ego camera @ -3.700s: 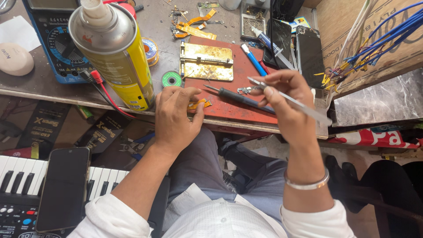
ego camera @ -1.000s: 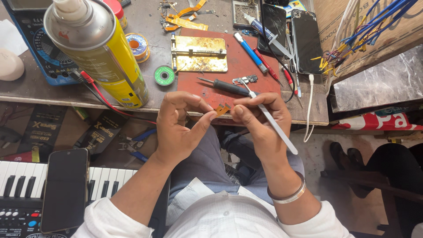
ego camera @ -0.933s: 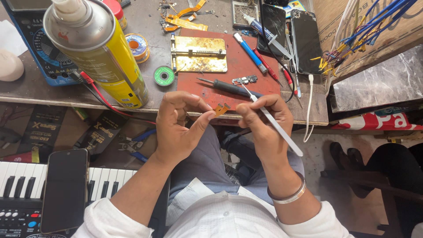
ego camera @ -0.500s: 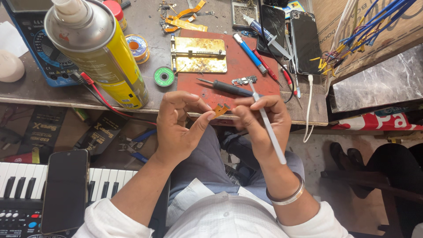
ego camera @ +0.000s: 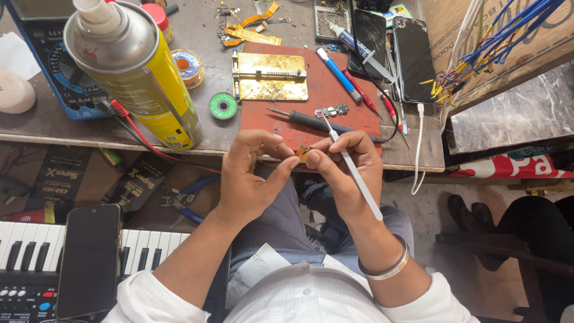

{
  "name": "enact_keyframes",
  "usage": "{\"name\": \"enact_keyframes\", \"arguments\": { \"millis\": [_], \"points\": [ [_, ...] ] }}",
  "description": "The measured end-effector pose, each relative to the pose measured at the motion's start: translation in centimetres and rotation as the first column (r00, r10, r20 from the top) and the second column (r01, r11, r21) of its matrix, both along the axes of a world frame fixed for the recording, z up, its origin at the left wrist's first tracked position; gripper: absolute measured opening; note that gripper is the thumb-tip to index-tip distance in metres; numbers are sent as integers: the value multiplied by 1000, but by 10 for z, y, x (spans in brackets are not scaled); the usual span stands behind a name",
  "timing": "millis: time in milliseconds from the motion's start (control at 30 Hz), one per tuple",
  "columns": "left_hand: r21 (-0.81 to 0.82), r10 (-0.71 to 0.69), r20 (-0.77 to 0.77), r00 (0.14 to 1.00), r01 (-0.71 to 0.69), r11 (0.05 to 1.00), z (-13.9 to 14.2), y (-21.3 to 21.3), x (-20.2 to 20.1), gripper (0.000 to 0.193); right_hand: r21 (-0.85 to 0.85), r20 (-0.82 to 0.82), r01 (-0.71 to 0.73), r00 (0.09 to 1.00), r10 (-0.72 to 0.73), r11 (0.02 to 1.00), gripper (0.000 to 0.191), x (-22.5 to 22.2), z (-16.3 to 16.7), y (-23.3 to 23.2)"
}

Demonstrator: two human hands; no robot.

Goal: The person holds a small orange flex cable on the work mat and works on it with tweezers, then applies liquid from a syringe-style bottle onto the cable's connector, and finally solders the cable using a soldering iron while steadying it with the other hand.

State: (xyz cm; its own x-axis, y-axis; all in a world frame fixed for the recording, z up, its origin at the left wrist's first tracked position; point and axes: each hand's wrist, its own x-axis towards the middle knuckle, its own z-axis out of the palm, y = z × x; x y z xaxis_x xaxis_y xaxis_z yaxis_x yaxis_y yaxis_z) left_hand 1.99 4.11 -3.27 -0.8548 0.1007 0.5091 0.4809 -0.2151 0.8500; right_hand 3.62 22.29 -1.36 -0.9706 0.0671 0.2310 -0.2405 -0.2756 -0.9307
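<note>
My left hand [ego camera: 254, 173] and my right hand [ego camera: 347, 170] meet just in front of the bench edge, over my lap. Between the fingertips of both hands sits a tiny orange-brown part [ego camera: 303, 152]. My right hand also holds a thin white tool [ego camera: 353, 170] that slants from the bench down past my wrist. Right behind my hands on a red mat [ego camera: 311, 96] lie a black-handled soldering iron [ego camera: 317, 122], a small dark circuit piece [ego camera: 332, 110] and a gold metal fixture plate [ego camera: 270, 76].
A big yellow spray can [ego camera: 140, 78] stands at the left, beside a blue multimeter [ego camera: 57, 60] with red and black leads. Two dark phones [ego camera: 391, 48] lie at the back right. A keyboard [ego camera: 24, 257] with a phone [ego camera: 89, 260] on it sits lower left.
Both hands have come off the mat and down toward my lap, joining on the small part. In the last second they barely moved; the white tool swung slightly.
</note>
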Motion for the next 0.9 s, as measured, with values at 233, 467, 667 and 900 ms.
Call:
{"name": "enact_keyframes", "arguments": {
  "millis": [233,467,667,900],
  "points": [
    [-77,-19,31,999,21,997,3,1,-1,41,13,-1,-33,999,33,999,21,-1,-3,4],
    [37,-60,131,989,56,998,1,0,-1,48,67,61,73,995,-77,995,17,-3,-7,8],
    [60,-101,165,981,92,994,2,0,-1,49,87,92,138,985,-146,987,19,-3,-7,9],
    [27,-89,116,989,86,996,2,1,-2,52,-23,27,-74,997,74,997,26,-3,-2,4]
  ]
}}
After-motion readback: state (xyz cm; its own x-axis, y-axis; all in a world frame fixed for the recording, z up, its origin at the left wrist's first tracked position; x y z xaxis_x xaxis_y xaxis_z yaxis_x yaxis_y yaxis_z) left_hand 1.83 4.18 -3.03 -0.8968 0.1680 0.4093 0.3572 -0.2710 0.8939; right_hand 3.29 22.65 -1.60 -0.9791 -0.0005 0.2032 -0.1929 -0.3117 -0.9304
